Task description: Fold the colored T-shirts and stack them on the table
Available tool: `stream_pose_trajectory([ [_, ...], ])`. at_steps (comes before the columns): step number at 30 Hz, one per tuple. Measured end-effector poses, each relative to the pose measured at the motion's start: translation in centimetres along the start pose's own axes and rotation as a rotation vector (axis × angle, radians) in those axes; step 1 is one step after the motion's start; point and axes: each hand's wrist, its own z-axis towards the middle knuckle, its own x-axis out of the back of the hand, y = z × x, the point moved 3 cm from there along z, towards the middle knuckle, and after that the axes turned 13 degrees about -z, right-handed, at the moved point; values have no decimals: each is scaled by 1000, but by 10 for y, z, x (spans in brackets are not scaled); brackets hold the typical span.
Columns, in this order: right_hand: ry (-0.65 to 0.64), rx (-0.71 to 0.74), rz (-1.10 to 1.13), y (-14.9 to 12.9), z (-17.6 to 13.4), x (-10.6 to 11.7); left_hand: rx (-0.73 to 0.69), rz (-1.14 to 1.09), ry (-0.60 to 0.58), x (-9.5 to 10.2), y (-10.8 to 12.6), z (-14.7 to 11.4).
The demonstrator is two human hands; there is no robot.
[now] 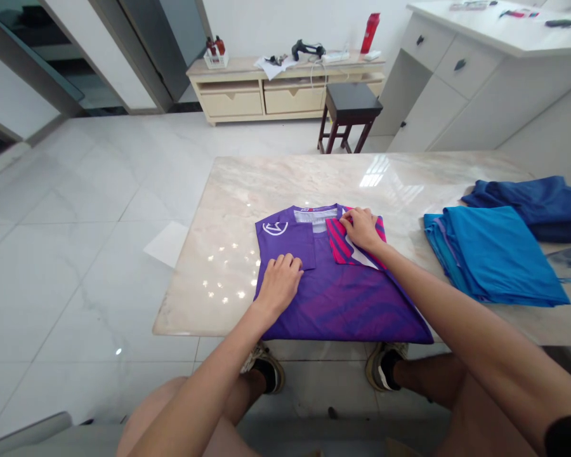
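Note:
A purple jersey (pixel 335 298) lies on the marble-patterned table, its collar facing away from me and its lower end at the near edge. Both sleeves are folded inward over the chest: a plain purple one with a white round logo on the left, and a pink-and-purple striped sleeve (pixel 340 247) on the right. My left hand (pixel 282 279) rests palm down at the lower edge of the purple sleeve, fingers laid on the cloth. On the striped sleeve lies my right hand (pixel 361 228), fingers bent and touching the fabric; its thumb is hidden.
Folded blue clothes (pixel 504 254) are stacked on the table (pixel 195 279) at the right, with a dark blue garment (pixel 542 203) behind them. Beyond the table stand a dark stool (pixel 353 101), a low cabinet (pixel 233 101) and a white counter (pixel 504 28).

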Motion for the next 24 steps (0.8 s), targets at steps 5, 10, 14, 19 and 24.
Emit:
stream_pose_trajectory([
  [5,70,20,23,23,17,7,91,-133,235,34,-48,31],
  [10,-83,-2,-41,80,49,22,377,-298,352,62,-106,86],
  [14,-451,47,53,97,66,26,474,-331,220,64,-125,123],
  [19,-606,280,-94,88,79,32,401,-340,-116,66,-127,151],
  [24,-370,199,-241,83,110,46,312,-278,47,82,-136,190],
])
